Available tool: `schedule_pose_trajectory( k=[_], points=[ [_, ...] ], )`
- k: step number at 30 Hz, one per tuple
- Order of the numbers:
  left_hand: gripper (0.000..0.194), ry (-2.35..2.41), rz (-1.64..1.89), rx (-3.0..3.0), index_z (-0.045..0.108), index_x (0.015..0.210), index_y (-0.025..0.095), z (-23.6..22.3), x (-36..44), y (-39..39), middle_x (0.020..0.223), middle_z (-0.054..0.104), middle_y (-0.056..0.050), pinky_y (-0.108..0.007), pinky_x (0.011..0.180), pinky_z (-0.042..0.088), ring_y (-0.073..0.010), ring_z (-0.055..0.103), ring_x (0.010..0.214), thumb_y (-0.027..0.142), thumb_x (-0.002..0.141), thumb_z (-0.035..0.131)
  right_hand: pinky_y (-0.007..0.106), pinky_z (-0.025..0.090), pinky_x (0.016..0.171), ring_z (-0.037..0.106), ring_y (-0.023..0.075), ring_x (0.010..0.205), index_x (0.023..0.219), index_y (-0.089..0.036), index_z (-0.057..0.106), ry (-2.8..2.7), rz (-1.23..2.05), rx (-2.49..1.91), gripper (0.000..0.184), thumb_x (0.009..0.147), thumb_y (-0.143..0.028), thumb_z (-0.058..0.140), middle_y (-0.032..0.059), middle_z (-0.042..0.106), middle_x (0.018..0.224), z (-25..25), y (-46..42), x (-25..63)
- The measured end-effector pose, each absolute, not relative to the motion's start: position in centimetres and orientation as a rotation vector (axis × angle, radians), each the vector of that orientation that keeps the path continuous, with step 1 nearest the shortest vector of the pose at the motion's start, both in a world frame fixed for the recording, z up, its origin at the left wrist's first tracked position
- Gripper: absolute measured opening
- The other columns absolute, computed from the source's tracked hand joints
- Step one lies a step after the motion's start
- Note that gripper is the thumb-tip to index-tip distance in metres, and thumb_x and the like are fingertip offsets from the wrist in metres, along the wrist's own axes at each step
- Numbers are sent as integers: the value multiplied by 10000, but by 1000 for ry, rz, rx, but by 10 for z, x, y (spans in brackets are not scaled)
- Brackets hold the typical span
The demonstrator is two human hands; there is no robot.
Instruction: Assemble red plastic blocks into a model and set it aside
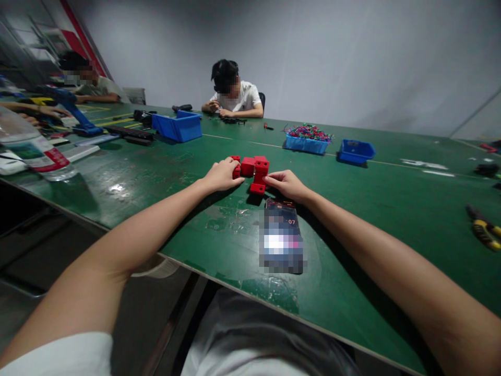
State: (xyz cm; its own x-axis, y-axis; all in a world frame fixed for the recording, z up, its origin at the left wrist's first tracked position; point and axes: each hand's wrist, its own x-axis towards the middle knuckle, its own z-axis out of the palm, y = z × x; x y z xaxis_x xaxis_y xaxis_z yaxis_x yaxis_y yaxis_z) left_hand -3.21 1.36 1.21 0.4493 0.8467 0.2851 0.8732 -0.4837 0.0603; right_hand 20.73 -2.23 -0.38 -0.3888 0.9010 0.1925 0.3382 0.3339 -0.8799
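Observation:
My left hand (224, 175) rests on the green table with its fingers curled around a small red block (236, 169), which they partly cover. On the other side, my right hand (287, 185) pinches the edge of an upright red block piece (261, 168) between thumb and fingers. That piece has small dark holes in its faces and a foot that juts toward me. Between the hands sits another red block (248, 166), close against the upright piece; I cannot tell whether they are joined. A phone (282, 235) with its screen lit lies just below my right hand.
Farther back stand a blue bin (180, 126), a blue bin of coloured wires (308, 145) and a smaller blue bin (356, 151). Pliers (484, 230) lie far right. A bottle (43, 151) and a blue power drill (76, 112) are at left. Co-workers sit across and at left.

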Motion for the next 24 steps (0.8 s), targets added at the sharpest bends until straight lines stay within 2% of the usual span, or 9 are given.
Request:
schedule_pose_trajectory(
  k=[4, 6, 11, 14, 18, 24],
  points=[
    [491, -1544, -485, -2476, 512, 1289, 165, 8, -28, 12, 1260, 588, -158, -448, 918, 430, -328, 549, 1127, 269, 812, 557, 263, 308, 603, 411, 100, 607, 860, -83, 737, -1905, 1026, -1101, 552, 751, -614, 634, -4, 562, 647, -4, -22, 208],
    [544, -1478, -552, -2507, 480, 1334, 172, 6, -27, 13, 1302, 577, -151, -449, 954, 411, -317, 523, 1177, 224, 798, 553, 263, 310, 607, 419, 103, 615, 862, -83, 738, -1907, 1023, -1100, 552, 749, -613, 635, -2, 566, 654, -4, -22, 208],
    [542, -1307, -591, -2615, 502, 1328, 187, 4, -24, 12, 1385, 543, -150, -481, 990, 374, -336, 476, 1259, 348, 819, 598, 262, 284, 580, 387, 95, 593, 811, -93, 715, -1919, 1029, -1088, 541, 748, -622, 622, -17, 526, 624, -4, -22, 207],
    [468, -1298, -631, -2641, 531, 1265, 188, 3, -23, 13, 1359, 567, -139, -467, 976, 370, -322, 492, 1247, 342, 828, 598, 261, 286, 576, 387, 93, 591, 778, -99, 685, -1936, 1016, -1091, 513, 759, -607, 610, -15, 522, 632, -4, -22, 206],
    [486, -1192, -664, -2710, 479, 1297, 208, 1, -23, 14, 1397, 550, -121, -457, 1026, 322, -289, 476, 1284, 341, 845, 600, 260, 295, 573, 391, 92, 582, 726, -120, 636, -1978, 1011, -1085, 467, 772, -583, 590, -16, 509, 632, -4, -23, 204],
    [451, -1316, -576, -2586, 498, 1292, 148, -2, -16, 13, 1338, 550, -179, -442, 962, 351, -322, 492, 1213, 343, 891, 566, 262, 318, 588, 410, 100, 589, 754, -124, 636, -2023, 971, -1077, 468, 789, -584, 558, -10, 518, 647, -6, -21, 204]
  ],
)
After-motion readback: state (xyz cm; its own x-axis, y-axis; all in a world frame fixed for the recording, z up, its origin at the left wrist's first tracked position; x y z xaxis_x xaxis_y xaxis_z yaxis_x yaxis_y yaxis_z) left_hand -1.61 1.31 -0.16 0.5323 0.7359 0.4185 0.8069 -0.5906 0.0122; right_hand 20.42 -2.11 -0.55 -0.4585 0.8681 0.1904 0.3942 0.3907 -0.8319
